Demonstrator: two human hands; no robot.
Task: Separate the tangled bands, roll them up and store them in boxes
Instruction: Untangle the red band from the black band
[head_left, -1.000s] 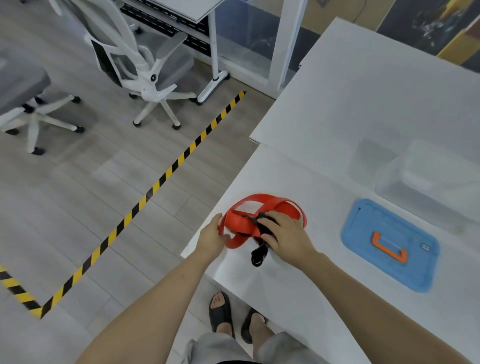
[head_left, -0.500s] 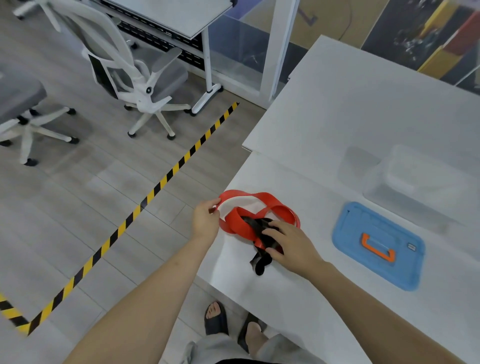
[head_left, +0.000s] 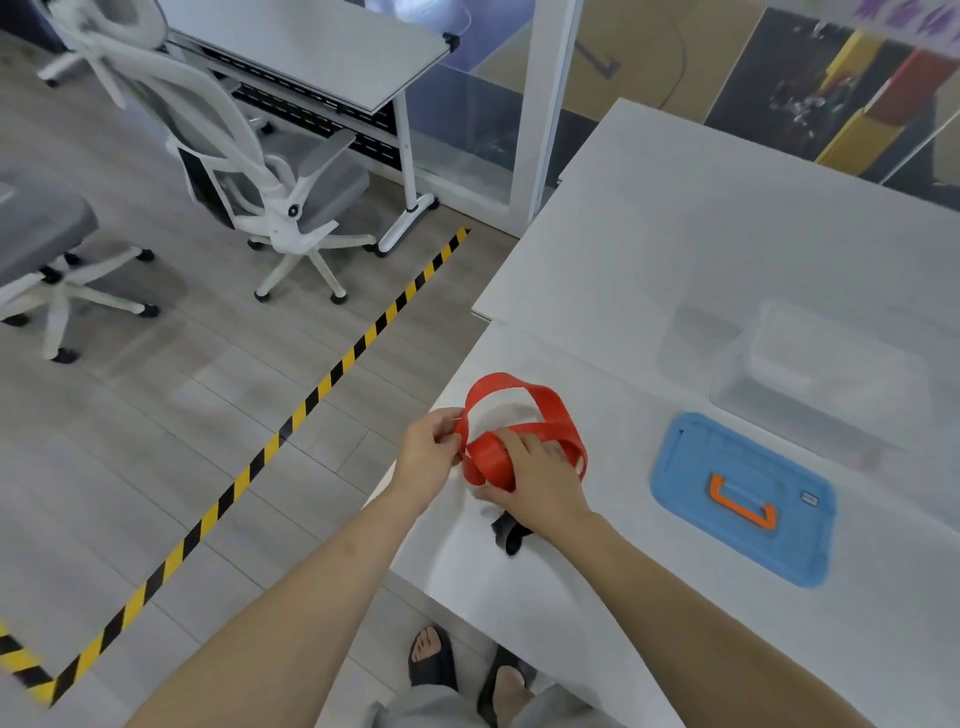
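1. The red band (head_left: 488, 460) loops just above the worktop (head_left: 571, 597), near its left edge, held in both hands.
2. The left hand (head_left: 428, 452) pinches the band's 9 o'clock side. The right hand (head_left: 540, 483) curls over its folded part at 6 o'clock.
3. A black band (head_left: 509, 535) pokes out beneath the right hand, on the worktop.
4. At 3 o'clock from the bands lies a blue lid (head_left: 691, 467) with an orange handle. A clear box (head_left: 831, 374) stands at 2 o'clock.

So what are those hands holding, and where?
The red band: the left hand pinches its left loop, the right hand grips the rolled middle.
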